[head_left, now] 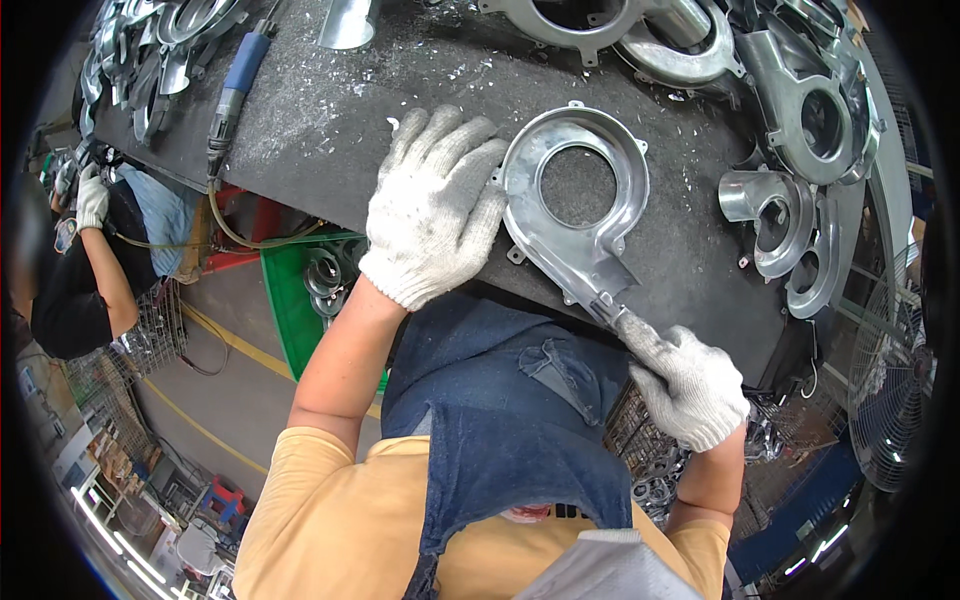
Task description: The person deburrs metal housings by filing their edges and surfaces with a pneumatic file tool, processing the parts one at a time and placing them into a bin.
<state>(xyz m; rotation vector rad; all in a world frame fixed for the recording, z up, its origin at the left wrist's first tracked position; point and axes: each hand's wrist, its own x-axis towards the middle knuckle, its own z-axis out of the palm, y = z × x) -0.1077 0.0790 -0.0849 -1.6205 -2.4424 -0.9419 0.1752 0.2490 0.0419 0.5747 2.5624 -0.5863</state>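
Observation:
A silvery metal casting point(627, 205), a ring-shaped housing with a large round hole and an outlet spout, lies on the dark worktable in front of me. My left hand point(430, 210), in a white knit glove, lies flat with fingers stretched at the casting's left rim, its thumb side against the edge. At the spout, close to the table's near edge, is my gloved right hand point(690, 380). Its index finger reaches along toward a small grey metal piece point(604, 308) at the spout, while the other fingers curl inward. What those fingers hold is hidden.
Similar castings point(820, 130) crowd the right and far edges; others pile up at the far left. A blue-handled air tool point(245, 65) with a hose lies at left. Metal shavings litter the worktable point(400, 85). Below stands a green bin point(285, 300). Another person point(90, 260) works at left; a fan point(890, 400) stands right.

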